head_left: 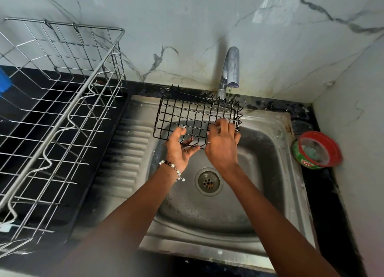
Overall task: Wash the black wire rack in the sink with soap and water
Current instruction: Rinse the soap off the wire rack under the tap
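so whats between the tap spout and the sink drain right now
In the head view, the black wire rack, held by the left hand and right hand, hangs between the tap spout and the drain.

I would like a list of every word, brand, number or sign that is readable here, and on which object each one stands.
Red and green round tub on the counter right of the sink: white brand lettering on a red patch low on its side, too blurred to read with certainty.
White tag at the lower left under the steel dish rack: nothing legible.
Black wire rack, tap, bead bracelet: no text.
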